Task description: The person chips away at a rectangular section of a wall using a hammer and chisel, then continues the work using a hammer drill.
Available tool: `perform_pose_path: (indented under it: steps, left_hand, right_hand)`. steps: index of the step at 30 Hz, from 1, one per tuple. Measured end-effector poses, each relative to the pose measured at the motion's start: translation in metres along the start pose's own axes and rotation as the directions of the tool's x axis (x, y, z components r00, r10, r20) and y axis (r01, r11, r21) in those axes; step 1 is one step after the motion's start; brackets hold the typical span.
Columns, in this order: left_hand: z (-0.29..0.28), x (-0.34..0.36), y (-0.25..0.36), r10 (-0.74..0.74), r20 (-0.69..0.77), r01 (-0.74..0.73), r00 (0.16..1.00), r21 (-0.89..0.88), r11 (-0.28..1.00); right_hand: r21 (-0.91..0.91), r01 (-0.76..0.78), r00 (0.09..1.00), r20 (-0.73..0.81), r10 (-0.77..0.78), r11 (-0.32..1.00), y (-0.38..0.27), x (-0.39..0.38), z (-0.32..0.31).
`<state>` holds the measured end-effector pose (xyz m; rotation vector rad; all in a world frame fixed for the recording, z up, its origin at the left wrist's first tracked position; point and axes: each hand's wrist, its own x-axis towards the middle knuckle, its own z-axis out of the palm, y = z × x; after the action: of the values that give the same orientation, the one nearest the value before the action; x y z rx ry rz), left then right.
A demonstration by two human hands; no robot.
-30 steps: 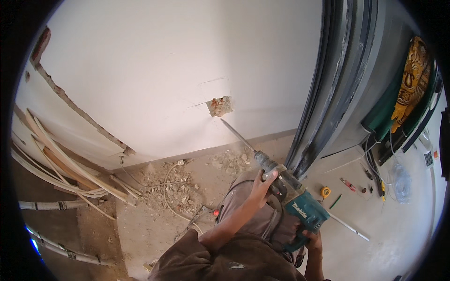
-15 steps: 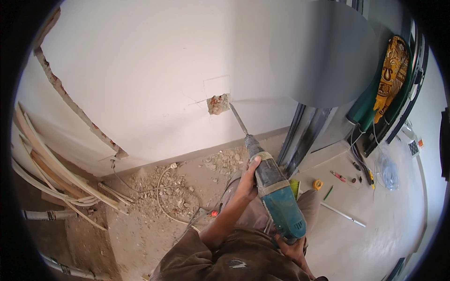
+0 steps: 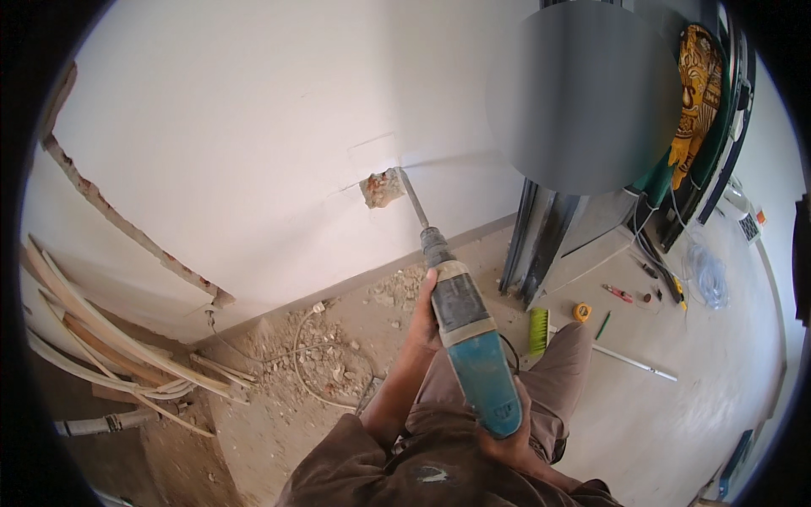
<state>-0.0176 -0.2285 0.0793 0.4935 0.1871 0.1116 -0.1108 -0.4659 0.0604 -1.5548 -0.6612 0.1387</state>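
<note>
Both my hands hold a teal and grey rotary hammer (image 3: 486, 372). My left hand (image 3: 427, 313) wraps round its front part, near the beige collar. At the rear, my right hand (image 3: 514, 435) closes on the handle end, mostly hidden behind the body. The long steel chisel bit (image 3: 414, 198) points up at the white wall (image 3: 253, 127). Its tip meets the upper right edge of a rough hole (image 3: 383, 189) that bares reddish masonry. Thin pencil lines mark the wall above and beside this hole.
Rubble (image 3: 338, 346) lies along the wall's foot with a cable loop. Bent conduits (image 3: 127, 359) and a chased groove (image 3: 135, 220) are at left. To the right lie a green brush (image 3: 539, 329), a tape measure (image 3: 582, 312), pliers (image 3: 617, 293) and a metal rod (image 3: 638, 363). A dark metal frame (image 3: 541, 245) stands beyond.
The rotary hammer has swung to the left and stands more upright in view. Its tip has moved from the hole's right side to its upper right edge. My view has shifted slightly.
</note>
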Motion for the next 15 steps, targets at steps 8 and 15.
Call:
perform_pose_path:
  steps: [8, 15]
  left_hand:
    - [0.001, 0.0, 0.013, -0.003, 0.01, 0.003, 1.0, -0.024, 1.0]
    - [0.011, 0.009, 0.009, 0.034, -0.083, -0.029, 0.996, 0.062, 0.998]
  right_hand:
    - [-0.101, 0.032, 0.99, 0.142, -0.017, 0.994, -0.011, 0.011, 0.01]
    - [0.161, -0.036, 0.999, -0.014, 0.039, 0.986, 0.001, 0.02, -0.006]
